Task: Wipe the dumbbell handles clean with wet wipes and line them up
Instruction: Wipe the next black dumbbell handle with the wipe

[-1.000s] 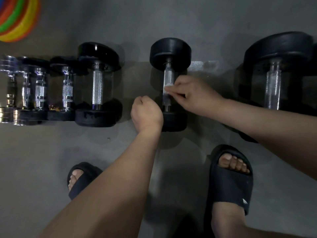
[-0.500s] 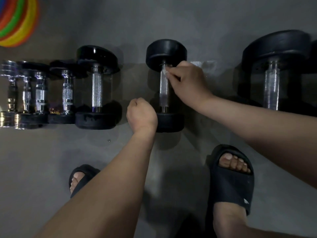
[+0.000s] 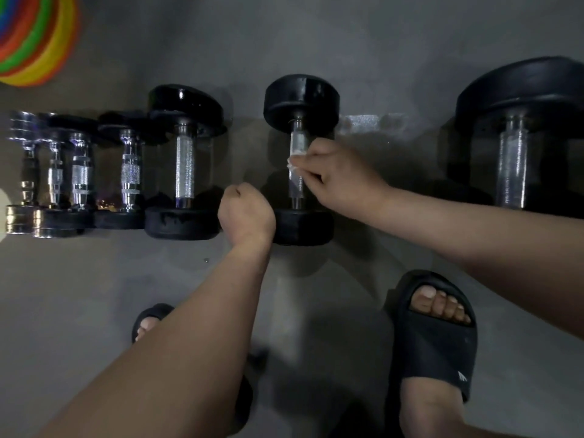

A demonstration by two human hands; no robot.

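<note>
My right hand pinches a limp white wet wipe against the knurled steel handle of the black rubber-ended dumbbell, probably heavy and best gripped there; my left hand is fisted, apparently empty.

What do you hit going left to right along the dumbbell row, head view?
Cluster of small dumbbells → mid-size black dumbbell → left hand → dumbbell being wiped → right hand pinching the wet wipe → biggest dumbbell.
</note>
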